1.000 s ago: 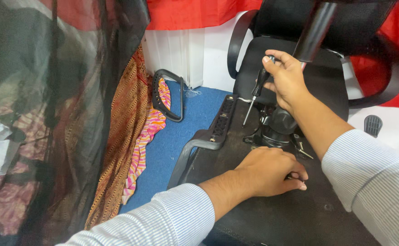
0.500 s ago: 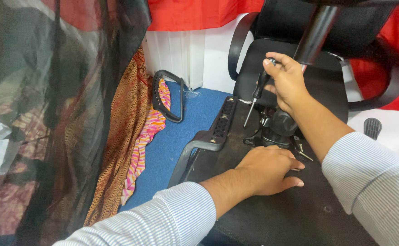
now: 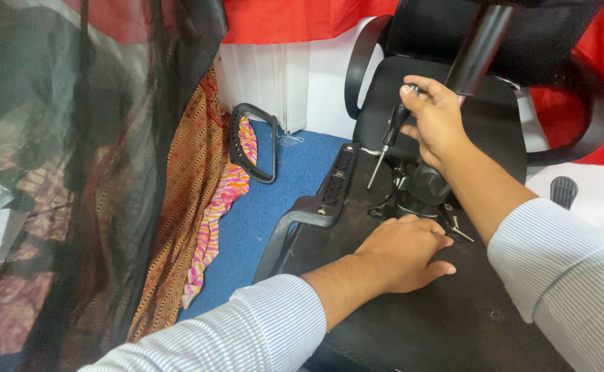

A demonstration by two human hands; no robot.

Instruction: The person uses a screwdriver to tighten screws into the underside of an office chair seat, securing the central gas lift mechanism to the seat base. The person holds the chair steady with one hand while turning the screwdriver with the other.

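An overturned black office chair lies in front of me, its seat underside (image 3: 412,317) facing up. My right hand (image 3: 436,117) grips a black-handled screwdriver (image 3: 386,141), tip pointing down toward the metal mechanism (image 3: 419,196) at the base of the gas cylinder (image 3: 479,45). My left hand (image 3: 402,251) rests flat on the seat underside just below that mechanism, fingers loosely spread, holding nothing. A black armrest (image 3: 315,207) still sits on the chair's left edge.
A loose black armrest (image 3: 250,141) lies on the blue floor (image 3: 267,200) beside patterned cloth (image 3: 205,207). Dark netting (image 3: 74,138) hangs at the left. White panel and red cloth stand behind. A small black part (image 3: 564,191) lies at the right.
My right hand has lifted the screwdriver slightly, its tip now a little higher above the mechanism. The left hand stays pressed on the seat underside.
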